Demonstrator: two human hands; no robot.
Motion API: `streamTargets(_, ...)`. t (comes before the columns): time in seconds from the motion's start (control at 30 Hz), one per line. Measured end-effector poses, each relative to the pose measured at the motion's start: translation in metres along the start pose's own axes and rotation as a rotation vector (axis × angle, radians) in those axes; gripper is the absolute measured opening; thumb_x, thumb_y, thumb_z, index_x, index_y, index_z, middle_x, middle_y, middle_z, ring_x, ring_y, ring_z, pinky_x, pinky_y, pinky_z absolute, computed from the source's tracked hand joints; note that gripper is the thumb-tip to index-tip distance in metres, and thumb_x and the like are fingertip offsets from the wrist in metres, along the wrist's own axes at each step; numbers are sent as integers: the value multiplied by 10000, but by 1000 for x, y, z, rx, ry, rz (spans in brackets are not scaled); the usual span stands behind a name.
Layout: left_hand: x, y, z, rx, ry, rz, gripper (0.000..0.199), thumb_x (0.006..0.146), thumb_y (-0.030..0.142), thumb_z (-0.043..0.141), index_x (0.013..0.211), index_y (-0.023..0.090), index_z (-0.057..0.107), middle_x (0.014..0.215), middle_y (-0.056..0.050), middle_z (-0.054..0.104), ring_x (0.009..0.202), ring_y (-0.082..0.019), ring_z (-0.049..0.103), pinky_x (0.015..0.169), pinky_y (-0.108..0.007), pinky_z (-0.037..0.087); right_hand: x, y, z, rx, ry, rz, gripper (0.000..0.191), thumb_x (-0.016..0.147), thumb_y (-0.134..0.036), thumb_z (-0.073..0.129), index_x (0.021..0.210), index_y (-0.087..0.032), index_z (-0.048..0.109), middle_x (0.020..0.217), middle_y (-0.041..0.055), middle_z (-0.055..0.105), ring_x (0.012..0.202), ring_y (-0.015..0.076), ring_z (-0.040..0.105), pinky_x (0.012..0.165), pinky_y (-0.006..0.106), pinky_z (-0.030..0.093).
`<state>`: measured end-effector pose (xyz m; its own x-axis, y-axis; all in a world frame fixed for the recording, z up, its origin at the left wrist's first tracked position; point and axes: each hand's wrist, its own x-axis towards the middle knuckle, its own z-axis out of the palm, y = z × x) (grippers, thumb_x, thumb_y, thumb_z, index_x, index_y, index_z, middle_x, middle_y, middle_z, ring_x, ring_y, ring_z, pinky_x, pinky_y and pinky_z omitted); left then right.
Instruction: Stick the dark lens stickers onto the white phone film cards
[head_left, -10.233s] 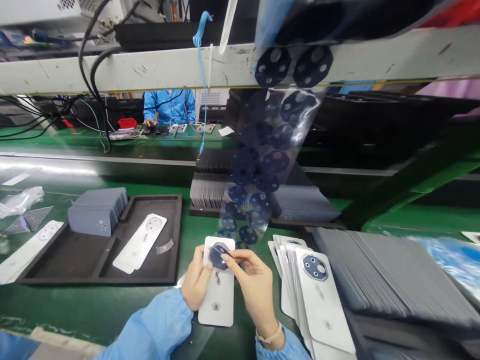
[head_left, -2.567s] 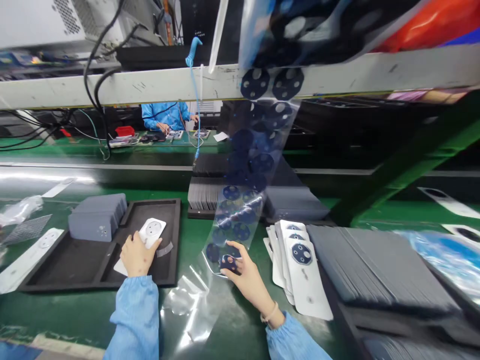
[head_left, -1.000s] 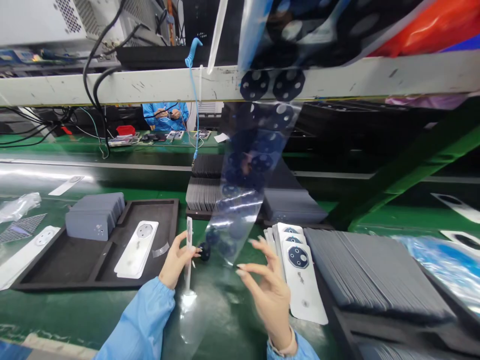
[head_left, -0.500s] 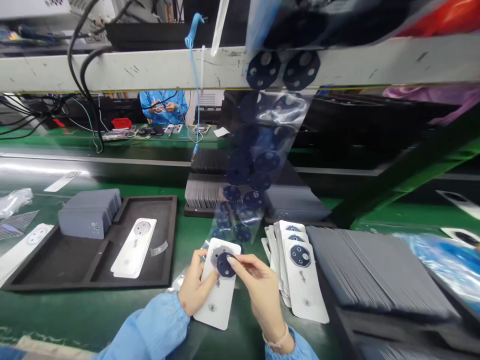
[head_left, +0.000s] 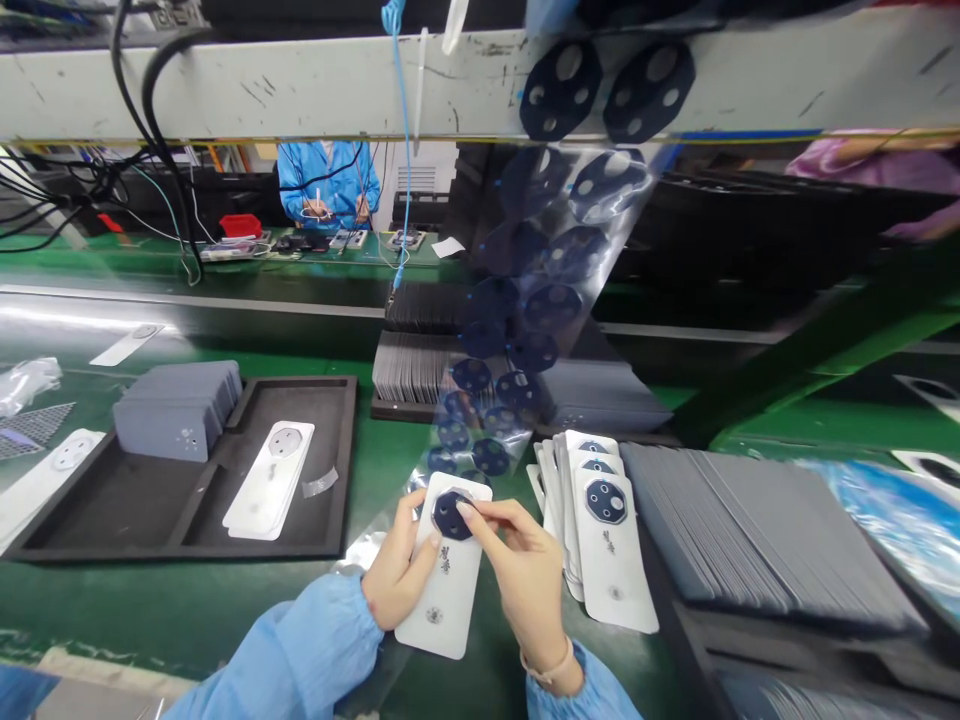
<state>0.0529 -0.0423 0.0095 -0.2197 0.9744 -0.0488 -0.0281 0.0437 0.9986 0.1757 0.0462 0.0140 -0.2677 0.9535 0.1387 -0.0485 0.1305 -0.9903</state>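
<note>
You are working over a green bench [head_left: 217,595], with a row of grey cards [head_left: 787,540] standing at your right and a black tray [head_left: 82,515] lying at your left. Ahead, a clear film strip [head_left: 600,215] bearing dark shapes is hanging down toward the bench. Closer, at your right, a fan of white panels [head_left: 616,560] is lying beside the grey cards. In front of you, a single white panel [head_left: 442,600] is slanting slightly; your left hand [head_left: 397,580] is grasping it along its left edge, thumb on the face. Your right hand [head_left: 529,580] is pinching a dark film piece [head_left: 448,515] near its right edge, over the upper end of that panel (whether the piece is lying fully flat cannot be told). For a clean fit, you should be aligning its corners evenly inside the pale rim before pressing, holding your left thumb clear, and smoothing outward from one edge.
</note>
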Motion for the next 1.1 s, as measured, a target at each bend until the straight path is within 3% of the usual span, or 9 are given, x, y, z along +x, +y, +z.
streamTargets(0.47, 1, 4, 2, -24, 10, -26, 522, 955, 519, 441, 1345, 200, 303, 1117, -119, 693, 754, -181, 656, 657, -288, 473, -1, 0, 0, 8, -4, 3, 142, 755, -337, 789, 764, -208, 730, 688, -4, 615, 653, 147, 532, 638, 294, 458)
streamTargets(1.1, 0, 5, 1, -61, 43, -26, 547, 925, 522, 502, 1344, 197, 364, 938, -71, 717, 712, -192, 658, 637, -292, 475, -2, -1, 0, 16, 1, 30, 197, 735, -381, 802, 768, -201, 730, 691, 4, 611, 651, 152, 538, 624, 293, 474)
